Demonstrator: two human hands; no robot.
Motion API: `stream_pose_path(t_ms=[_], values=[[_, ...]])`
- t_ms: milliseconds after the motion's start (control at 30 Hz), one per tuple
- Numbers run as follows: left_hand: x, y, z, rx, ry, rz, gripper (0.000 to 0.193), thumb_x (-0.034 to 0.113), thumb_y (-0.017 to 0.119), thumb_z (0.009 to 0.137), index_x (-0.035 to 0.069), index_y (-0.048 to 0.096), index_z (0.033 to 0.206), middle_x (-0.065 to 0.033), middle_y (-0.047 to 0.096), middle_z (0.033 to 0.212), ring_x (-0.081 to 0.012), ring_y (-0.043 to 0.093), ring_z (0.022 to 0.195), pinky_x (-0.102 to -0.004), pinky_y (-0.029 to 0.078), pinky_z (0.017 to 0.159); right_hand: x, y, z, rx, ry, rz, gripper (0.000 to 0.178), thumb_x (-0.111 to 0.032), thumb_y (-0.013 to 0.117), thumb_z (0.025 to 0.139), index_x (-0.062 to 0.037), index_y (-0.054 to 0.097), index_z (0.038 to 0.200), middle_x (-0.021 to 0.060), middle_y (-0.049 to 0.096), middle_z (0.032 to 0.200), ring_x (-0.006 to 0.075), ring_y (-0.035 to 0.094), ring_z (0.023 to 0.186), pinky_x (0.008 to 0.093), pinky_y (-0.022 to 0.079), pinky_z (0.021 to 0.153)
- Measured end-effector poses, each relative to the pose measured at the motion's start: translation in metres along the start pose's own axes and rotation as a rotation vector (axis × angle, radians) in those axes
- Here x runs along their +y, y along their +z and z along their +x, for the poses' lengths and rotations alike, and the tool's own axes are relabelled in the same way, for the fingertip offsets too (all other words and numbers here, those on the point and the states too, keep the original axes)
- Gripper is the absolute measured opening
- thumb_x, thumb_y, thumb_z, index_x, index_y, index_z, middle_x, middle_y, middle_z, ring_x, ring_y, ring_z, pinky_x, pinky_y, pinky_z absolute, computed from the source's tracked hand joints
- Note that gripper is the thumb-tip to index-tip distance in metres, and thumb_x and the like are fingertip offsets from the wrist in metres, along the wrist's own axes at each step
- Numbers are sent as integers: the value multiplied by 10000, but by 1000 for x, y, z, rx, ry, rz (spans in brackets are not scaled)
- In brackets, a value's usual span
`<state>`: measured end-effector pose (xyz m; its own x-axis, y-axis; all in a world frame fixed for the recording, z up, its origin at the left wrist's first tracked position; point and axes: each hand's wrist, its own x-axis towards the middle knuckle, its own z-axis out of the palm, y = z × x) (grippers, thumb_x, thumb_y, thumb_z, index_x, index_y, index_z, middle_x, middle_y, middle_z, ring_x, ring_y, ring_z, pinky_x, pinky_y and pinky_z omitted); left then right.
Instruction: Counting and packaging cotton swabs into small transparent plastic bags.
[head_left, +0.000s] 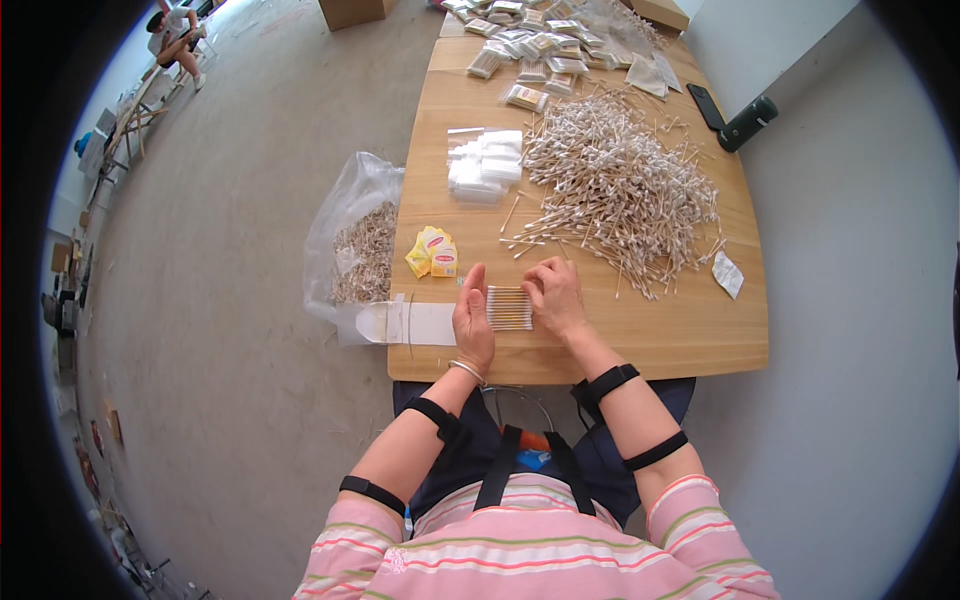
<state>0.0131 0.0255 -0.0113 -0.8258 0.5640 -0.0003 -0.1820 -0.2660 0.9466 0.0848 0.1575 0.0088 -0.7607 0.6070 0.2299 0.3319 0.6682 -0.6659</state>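
The pile (620, 185) of swabs covers the middle of the worktop (670, 345). On the near side of the pile, a little to its left, lies the row (510, 310), a set of swabs side by side with their sticks running left to right.

The left hand (474, 322) stands on edge at the row's left end, nearer and further left than the pile, its fingers straight and together rather than closed around anything. The right hand (556, 297) is just off the pile's near edge, its fingers curled in at the right end of the row; whether they pinch a swab there cannot be told.

Left of the pile are the clear bags (484, 180), laid flat and overlapping. Nearer than the pile and to its left, yellow-and-white cards (434, 254) lie fanned out, and nearer still a white strip (431, 325) reaches from the left hand toward the worktop's left edge. A clear sack (325, 235) with more swabs in it sits well to the left of the pile, beside the worktop.

Beyond the pile, filled packs (540, 45) are heaped together. A crumpled paper (728, 275) lies near the pile's right side; a phone (705, 107) and a dark flask (747, 124) are beyond it on the right.
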Motion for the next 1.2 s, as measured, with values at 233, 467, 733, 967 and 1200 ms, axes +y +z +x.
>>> stream_pose_path(t_ms=[233, 467, 733, 967, 1200], values=[[-5, -1, 0, -11, -2, 8, 518, 331, 346, 1010, -40, 343, 1371, -166, 375, 1412, -239, 339, 1331, -338, 257, 1110, -1, -5, 16, -345, -217, -330, 97, -62, 648, 743, -51, 597, 824, 121, 552, 893, 302, 510, 895, 394, 437, 816], [-6, -1, 2, 18, -4, -11, 494, 311, 368, 1008, -40, 375, 1355, -161, 407, 1393, -232, 365, 1313, -326, 273, 1098, 5, -7, 20, -450, -243, -276, 88, -47, 606, 779, -41, 544, 841, 147, 540, 901, 320, 501, 895, 409, 422, 795], [-9, -6, 1, 18, -48, 92, 458, 268, 378, 1008, -37, 386, 1349, -147, 446, 1364, -209, 405, 1280, -308, 296, 1081, 3, -22, 25, -465, 65, 183, 170, -38, 543, 865, 11, 608, 1015, 119, 631, 912, 190, 586, 827, 314, 460, 712], [-21, -3, 2, 41, -31, 133, 446, 301, 401, 994, -15, 452, 1304, -154, 521, 1288, -234, 478, 1216, -311, 356, 1019, -121, 13, 93, -448, 117, 523, 191, -79, 560, 880, 29, 627, 1023, 107, 628, 900, 140, 597, 818, 297, 497, 703], [-7, -4, 2, 25, -52, 71, 417, 247, 401, 1003, -46, 444, 1297, -138, 499, 1307, -197, 440, 1249, -291, 333, 1053, -55, -4, 81, -301, -63, -40, 169, -78, 642, 774, -34, 662, 937, 135, 607, 948, 276, 608, 847, 360, 499, 773]])
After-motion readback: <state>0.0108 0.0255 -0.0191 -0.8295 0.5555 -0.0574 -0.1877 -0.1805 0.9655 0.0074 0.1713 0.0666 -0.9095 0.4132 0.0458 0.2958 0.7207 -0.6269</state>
